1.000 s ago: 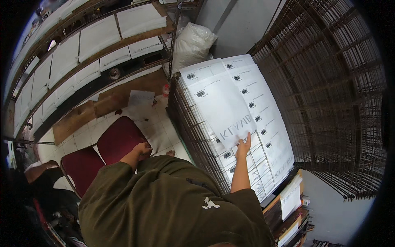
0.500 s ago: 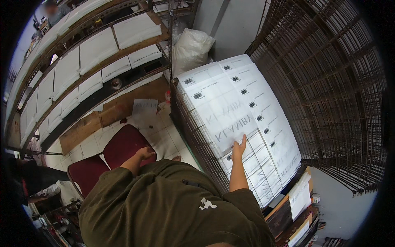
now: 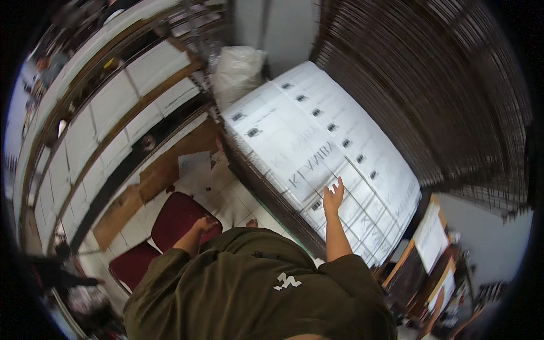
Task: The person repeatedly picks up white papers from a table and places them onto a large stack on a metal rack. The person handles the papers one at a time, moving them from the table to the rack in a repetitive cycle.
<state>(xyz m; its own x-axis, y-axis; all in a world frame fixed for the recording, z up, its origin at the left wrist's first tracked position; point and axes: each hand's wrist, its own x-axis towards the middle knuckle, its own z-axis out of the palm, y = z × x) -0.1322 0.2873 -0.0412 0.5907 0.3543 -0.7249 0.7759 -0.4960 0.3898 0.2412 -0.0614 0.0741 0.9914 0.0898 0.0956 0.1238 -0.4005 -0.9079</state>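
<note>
Large white printed sheets (image 3: 294, 136) with dark lettering and small barcodes lie over a tall wire-mesh drying rack (image 3: 266, 190). Above the near part of the sheets is my right hand (image 3: 333, 195), its fingers spread and nothing in them. A wire grid (image 3: 362, 198) lies over or just under the paper beside it; I cannot tell which. My left hand (image 3: 205, 225) hangs loosely at my side with nothing visible in it. Its slightly blurred fingers are a little apart, over the dark red seat of a chair (image 3: 180, 218).
To the left stands a shelf rack (image 3: 107, 107) stacked with white paper. A white plastic sack (image 3: 238, 73) sits behind the sheets. Raised wire trays (image 3: 430, 85) lean on the right. A board with paper (image 3: 430, 241) is at the near right. Another person (image 3: 54, 68) is far left.
The view has turned, shifting the rack and shelves within it. My right hand's fingers have spread near the sheet's edge. My left hand stays by the chair.
</note>
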